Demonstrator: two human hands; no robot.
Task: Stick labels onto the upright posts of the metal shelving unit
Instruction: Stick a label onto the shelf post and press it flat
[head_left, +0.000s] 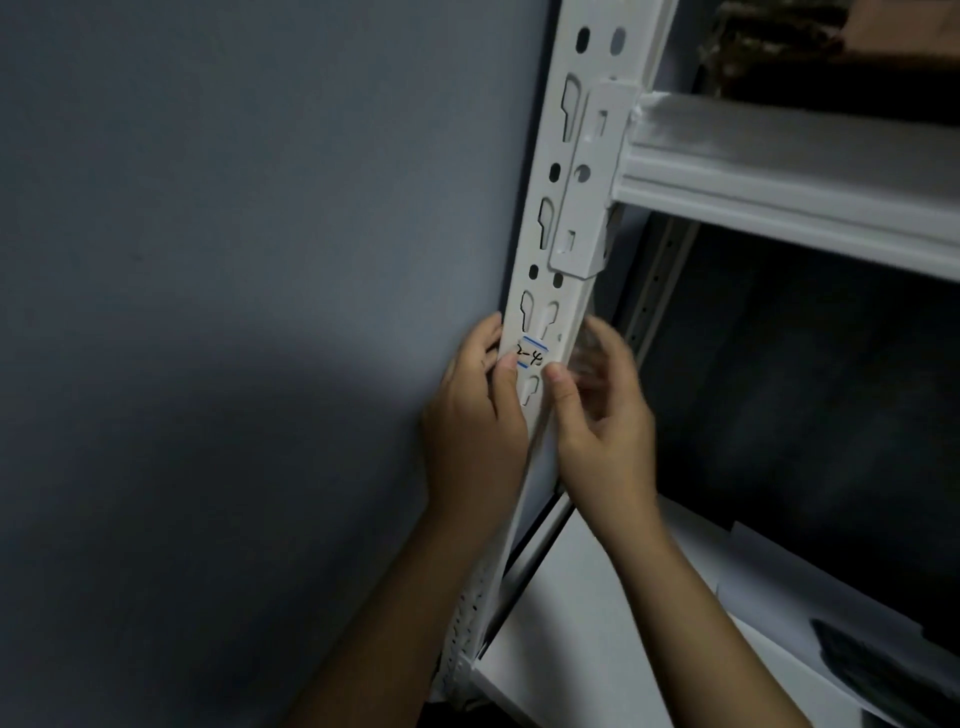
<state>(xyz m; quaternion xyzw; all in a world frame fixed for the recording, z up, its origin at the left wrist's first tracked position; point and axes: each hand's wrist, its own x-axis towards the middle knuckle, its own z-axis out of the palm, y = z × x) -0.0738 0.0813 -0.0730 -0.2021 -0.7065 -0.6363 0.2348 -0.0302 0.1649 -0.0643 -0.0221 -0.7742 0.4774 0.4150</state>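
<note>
Label (531, 353) marked "2-4" sits on post (563, 208) below beam bracket. My left hand (470, 415) thumb presses its left edge, fingers wrapped round post. Right hand (597, 410) thumb at right edge, grip loose, fingers blurred. Pressing-down unfinished; other posts unseen.

We record a white upright post (563, 218), perforated with keyhole slots and round holes, leaning slightly in view. On its front face sits a small white label (531, 353) with blue edge lines, handwritten "2-4", partly covered by thumbs.
</note>
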